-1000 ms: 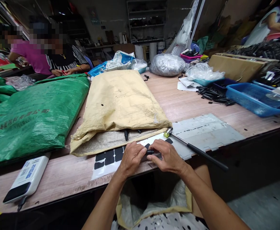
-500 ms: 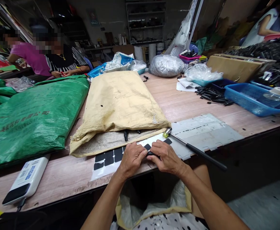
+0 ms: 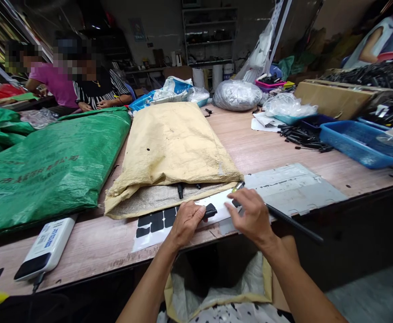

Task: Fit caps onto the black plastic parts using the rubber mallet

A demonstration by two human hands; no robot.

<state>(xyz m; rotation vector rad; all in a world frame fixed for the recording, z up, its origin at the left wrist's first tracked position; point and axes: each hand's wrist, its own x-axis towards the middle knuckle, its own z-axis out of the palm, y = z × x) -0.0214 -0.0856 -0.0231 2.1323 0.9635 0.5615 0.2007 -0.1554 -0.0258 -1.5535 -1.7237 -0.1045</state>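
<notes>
head view: left hand [image 3: 187, 220] pinching a black plastic part [image 3: 209, 216] between thumb and fingers, over the white sticker sheet [image 3: 220, 204]
right hand [image 3: 231, 210]: thumb and fingers spread apart, near a black sticker [image 3: 235, 203]; contact unclear
hammer [image 3: 293, 222]: black handle, partly behind right hand, head near yellow sack [image 3: 178, 143] mouth
green sack [image 3: 51, 170]: red chinese characters, too blurred to read fully
white power bank [image 3: 53, 240]: large blue characters, illegible; cable plugged in
</notes>
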